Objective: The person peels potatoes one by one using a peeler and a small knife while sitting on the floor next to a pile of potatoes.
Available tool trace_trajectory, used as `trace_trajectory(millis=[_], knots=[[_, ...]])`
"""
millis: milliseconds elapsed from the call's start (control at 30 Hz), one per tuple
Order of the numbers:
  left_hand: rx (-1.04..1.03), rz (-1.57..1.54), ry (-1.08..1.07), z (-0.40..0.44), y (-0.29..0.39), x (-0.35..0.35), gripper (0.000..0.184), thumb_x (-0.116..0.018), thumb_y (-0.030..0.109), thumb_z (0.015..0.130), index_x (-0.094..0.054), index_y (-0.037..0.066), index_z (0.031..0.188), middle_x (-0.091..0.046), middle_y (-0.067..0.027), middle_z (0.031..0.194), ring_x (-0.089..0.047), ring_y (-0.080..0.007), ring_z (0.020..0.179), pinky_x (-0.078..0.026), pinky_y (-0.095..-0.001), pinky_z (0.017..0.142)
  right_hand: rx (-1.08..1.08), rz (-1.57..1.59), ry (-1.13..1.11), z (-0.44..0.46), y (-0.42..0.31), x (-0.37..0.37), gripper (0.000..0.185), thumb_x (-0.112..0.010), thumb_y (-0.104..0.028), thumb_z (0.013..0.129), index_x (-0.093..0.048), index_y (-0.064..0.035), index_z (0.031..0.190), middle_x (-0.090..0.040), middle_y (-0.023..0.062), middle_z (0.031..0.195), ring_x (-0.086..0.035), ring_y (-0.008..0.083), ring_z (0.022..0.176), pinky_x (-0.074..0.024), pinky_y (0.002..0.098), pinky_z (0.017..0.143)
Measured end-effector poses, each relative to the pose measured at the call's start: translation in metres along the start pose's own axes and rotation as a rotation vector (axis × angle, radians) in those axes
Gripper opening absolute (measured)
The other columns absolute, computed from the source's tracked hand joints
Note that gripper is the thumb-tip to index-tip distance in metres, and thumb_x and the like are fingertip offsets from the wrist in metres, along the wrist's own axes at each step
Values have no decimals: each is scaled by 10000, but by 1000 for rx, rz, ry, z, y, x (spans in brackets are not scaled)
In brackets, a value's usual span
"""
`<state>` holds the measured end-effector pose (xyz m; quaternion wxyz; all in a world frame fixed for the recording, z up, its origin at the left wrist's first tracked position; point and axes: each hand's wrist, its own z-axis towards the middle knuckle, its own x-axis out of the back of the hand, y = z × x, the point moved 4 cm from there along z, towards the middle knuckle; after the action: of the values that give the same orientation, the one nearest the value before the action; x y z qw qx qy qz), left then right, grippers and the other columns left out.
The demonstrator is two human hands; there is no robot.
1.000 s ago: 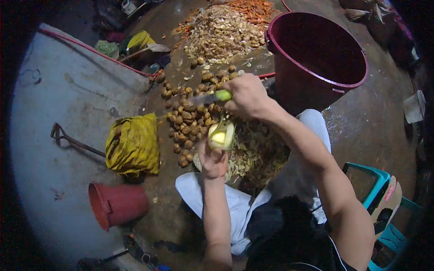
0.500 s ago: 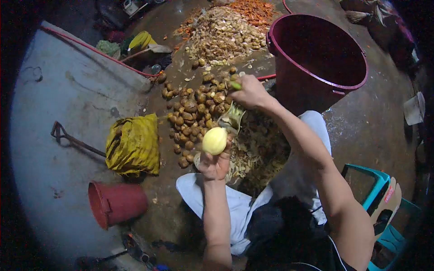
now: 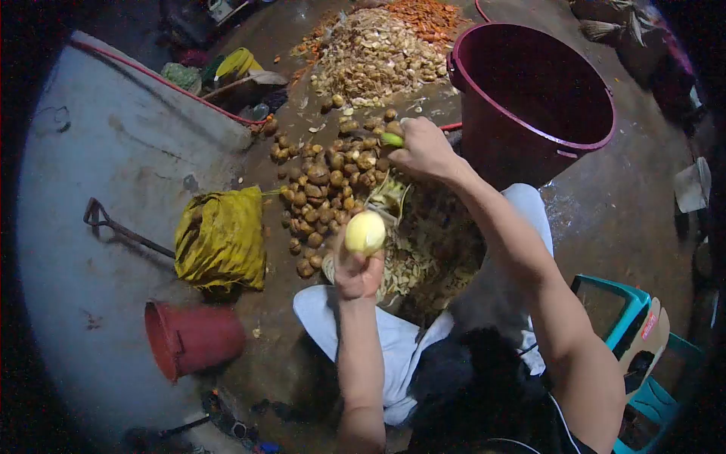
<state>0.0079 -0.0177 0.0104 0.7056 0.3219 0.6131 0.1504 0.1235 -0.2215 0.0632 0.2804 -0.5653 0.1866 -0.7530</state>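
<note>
My left hand (image 3: 358, 275) is closed around a peeled potato (image 3: 365, 232), pale yellow and oval, held up above the floor. My right hand (image 3: 425, 149) is beyond it and to the right, fingers wrapped round the bright green handle of a knife (image 3: 392, 140). A dark, blurred blade seems to point left from the handle; the knife is apart from the potato. Unpeeled brown potatoes (image 3: 318, 175) lie heaped on the floor beyond my left hand. Pale peelings (image 3: 408, 272) are spread between my legs.
A large maroon tub (image 3: 499, 140) stands at the right. Farther off are heaps of pale peelings (image 3: 378, 57) and orange scraps (image 3: 427, 23). On the left are a yellow sack (image 3: 219, 240), a long-handled tool (image 3: 125, 231) and a tipped red bucket (image 3: 204, 340). A teal plastic stool (image 3: 616, 291) stands lower right.
The potato in my left hand has shifted slightly to the right and turned a little. My right hand stays at nearly the same spot, with the green handle tilted differently.
</note>
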Motion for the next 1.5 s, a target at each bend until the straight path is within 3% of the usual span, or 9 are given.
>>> trace_trajectory(millis=[100,167,367,433,567,700,900,1367,1500], knots=[[-2,-209,-77,2,0,-15,718,-807,188,687,-469,-15,1287,-560,-146,1202,-571,-224,912,-480,-288,744,-121,168,-92,8,35,-31,336,-721,-338,668,-676,-46,828,-645,208,780,-627,397,789,-514,468,741],[-53,-82,184,-3,-5,15,731,-791,179,711,-439,-26,1317,-544,-158,1233,-559,-251,996,-467,-352,852,142,75,-89,-7,-20,6,376,-721,-353,683,-657,-33,871,-637,196,771,-624,397,779,-514,478,757],[-58,-221,43,2,-7,9,692,-793,188,710,-478,-51,1278,-531,-171,1265,-530,-313,1151,-448,-417,982,43,19,49,4,14,-17,368,-718,-344,683,-662,-34,874,-637,188,769,-628,389,774,-509,478,719],[14,-295,-20,1,-4,-3,662,-785,175,713,-496,-42,1268,-526,-174,1275,-516,-310,1167,-430,-427,998,-152,213,-167,7,14,-20,347,-711,-332,684,-667,-40,867,-641,192,768,-630,389,760,-511,477,719],[-183,92,104,1,0,-6,678,-772,180,721,-464,-38,1285,-541,-165,1242,-551,-288,1123,-468,-398,953,172,-17,-73,-18,-47,29,316,-715,-301,663,-679,-60,864,-634,202,743,-630,392,756,-515,460,738],[22,-206,12,1,-7,-5,785,-794,272,680,-441,-36,1310,-547,-154,1249,-513,-305,1186,-401,-423,1047,55,97,80,4,15,-14,312,-715,-295,656,-677,-50,845,-630,203,728,-631,389,756,-516,462,737],[-97,48,143,-2,-2,1,814,-814,284,664,-433,-38,1308,-524,-170,1270,-493,-312,1206,-372,-463,1064,162,42,-20,-18,-45,24,318,-708,-334,649,-668,-44,773,-626,216,697,-639,388,725,-526,468,708],[-100,-52,64,-1,-6,14,662,-787,228,698,-519,3,1260,-556,-133,1270,-514,-288,1191,-398,-424,1028,-122,-4,-57,6,32,-24,343,-711,-327,654,-681,-40,838,-642,210,744,-643,384,770,-521,479,741],[-123,-32,61,-3,-3,3,604,-752,143,741,-503,4,1274,-539,-164,1271,-552,-287,1131,-471,-388,944,144,68,-40,-18,-40,19,304,-713,-299,643,-675,-50,813,-646,206,742,-643,383,740,-523,467,730]])
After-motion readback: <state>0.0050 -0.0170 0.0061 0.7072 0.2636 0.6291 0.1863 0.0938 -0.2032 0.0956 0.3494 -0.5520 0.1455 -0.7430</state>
